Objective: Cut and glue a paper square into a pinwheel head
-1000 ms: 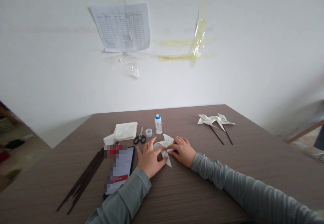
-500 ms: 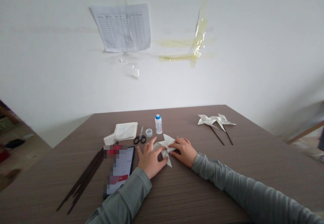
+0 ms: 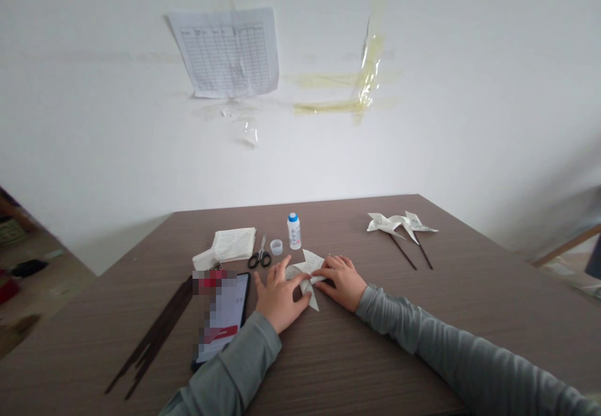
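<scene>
A folded white paper pinwheel shape (image 3: 305, 272) lies on the brown wood-grain table (image 3: 422, 341), its points sticking out between my hands. My left hand (image 3: 279, 300) presses on its near left side with spread fingers. My right hand (image 3: 342, 283) pinches its middle from the right, fingertips on the folds. Part of the paper is hidden under my fingers. To the left of my left hand lies a phone (image 3: 230, 306), partly pixelated.
Farther back stand a small glue bottle (image 3: 293, 231), a clear cap (image 3: 277, 247), black scissors (image 3: 260, 254) and a white paper stack (image 3: 228, 247). Dark thin sticks (image 3: 154, 334) lie at left. Two paper pinwheels on sticks (image 3: 399, 225) lie at back right.
My right hand has shifted slightly to the right on the paper. Both hands stay on it, and the other objects have not moved.
</scene>
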`<state>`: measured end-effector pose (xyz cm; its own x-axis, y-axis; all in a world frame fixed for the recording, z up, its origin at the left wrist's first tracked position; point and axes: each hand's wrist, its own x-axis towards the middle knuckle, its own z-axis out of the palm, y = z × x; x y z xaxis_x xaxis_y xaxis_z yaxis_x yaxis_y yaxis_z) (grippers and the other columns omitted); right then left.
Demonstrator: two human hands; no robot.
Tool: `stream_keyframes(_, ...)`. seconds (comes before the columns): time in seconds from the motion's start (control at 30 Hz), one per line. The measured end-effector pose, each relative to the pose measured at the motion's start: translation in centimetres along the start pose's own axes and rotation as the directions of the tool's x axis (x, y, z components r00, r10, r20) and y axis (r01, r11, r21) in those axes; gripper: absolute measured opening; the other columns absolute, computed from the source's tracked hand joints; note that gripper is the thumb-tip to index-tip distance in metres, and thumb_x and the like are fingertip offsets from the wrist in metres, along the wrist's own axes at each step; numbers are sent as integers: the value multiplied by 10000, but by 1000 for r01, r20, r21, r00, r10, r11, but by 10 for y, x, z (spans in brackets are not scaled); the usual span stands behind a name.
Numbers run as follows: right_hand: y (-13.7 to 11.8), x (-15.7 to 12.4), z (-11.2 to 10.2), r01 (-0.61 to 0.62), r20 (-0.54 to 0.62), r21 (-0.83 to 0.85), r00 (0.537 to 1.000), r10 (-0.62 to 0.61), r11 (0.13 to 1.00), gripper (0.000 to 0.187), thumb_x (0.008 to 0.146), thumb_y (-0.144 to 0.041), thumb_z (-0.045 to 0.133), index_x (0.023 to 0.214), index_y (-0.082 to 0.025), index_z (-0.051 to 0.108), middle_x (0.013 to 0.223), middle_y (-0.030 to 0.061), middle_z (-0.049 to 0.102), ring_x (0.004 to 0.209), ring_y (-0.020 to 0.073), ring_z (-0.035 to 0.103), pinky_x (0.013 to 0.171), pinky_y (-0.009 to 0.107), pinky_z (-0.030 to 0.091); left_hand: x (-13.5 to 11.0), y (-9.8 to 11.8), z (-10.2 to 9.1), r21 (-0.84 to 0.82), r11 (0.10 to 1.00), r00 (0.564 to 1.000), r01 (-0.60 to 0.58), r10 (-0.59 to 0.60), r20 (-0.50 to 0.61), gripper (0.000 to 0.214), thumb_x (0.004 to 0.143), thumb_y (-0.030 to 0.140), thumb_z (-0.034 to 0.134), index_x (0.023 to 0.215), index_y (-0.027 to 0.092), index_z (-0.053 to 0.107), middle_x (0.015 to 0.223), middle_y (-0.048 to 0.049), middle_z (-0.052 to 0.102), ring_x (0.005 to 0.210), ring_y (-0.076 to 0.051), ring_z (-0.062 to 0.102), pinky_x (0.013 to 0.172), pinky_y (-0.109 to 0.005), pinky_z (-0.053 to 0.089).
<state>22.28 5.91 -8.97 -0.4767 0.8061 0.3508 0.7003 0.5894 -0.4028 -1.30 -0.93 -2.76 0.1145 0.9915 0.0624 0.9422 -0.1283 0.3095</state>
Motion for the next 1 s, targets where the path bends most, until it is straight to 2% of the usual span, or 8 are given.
stream_keyframes(0.17, 1, -1, -2, -35, 7, 45, 999, 35, 998, 296, 1164, -309, 837, 1383, -387, 1019, 1259, 95, 928, 1317, 382, 876, 1426, 692, 563, -2, 2, -1, 3, 1000, 999, -2, 2, -51, 444, 1066, 310, 957, 1489, 435, 1000, 2005, -124, 649, 1858, -561, 573, 1529, -991, 328)
stream_keyframes(0.3, -1, -1, -2, -19, 3, 37, 1000, 19, 999, 278, 1179, -310, 836, 1359, -393, 1030, 1250, 97, 918, 1305, 378, 865, 1413, 683, 574, -2, 0, 2, 4, 1000, 999, -10, 10, -36, 497, 1095, 311, 934, 1572, 446, 964, 2042, -128, 605, 1893, -559, 536, 1527, -1018, 297)
stream_keyframes(0.63, 8, 3, 10, 66, -27, -97, 997, -68, 993, 266, 1206, -317, 827, 1345, -425, 1026, 1235, 97, 897, 1279, 395, 869, 1359, 718, 626, 2, -2, 2, 25, 1000, 1000, 3, -3, -8, 495, 1095, 350, 965, 1567, 500, 972, 2063, -92, 595, 1920, -549, 512, 1530, -1021, 259)
stream_keyframes(0.8, 12, 1, 8, 72, -26, -58, 997, -74, 996, 266, 1203, -332, 835, 1374, -431, 1013, 1227, 92, 894, 1243, 379, 868, 1328, 693, 648, 2, -3, 4, 3, 1000, 1000, 0, 0, -20, 482, 1085, 344, 968, 1551, 466, 980, 2059, -116, 594, 1914, -566, 512, 1518, -1044, 256)
stream_keyframes(1.0, 11, 0, 3, 19, 5, -2, 1000, -19, 1000, 307, 1189, -308, 815, 1414, -417, 994, 1255, 92, 913, 1314, 395, 884, 1421, 755, 570, 3, -6, 5, 11, 1000, 999, 0, 1, -48, 594, 1050, 370, 997, 1635, 451, 931, 2054, -118, 595, 1901, -557, 522, 1532, -1003, 297)
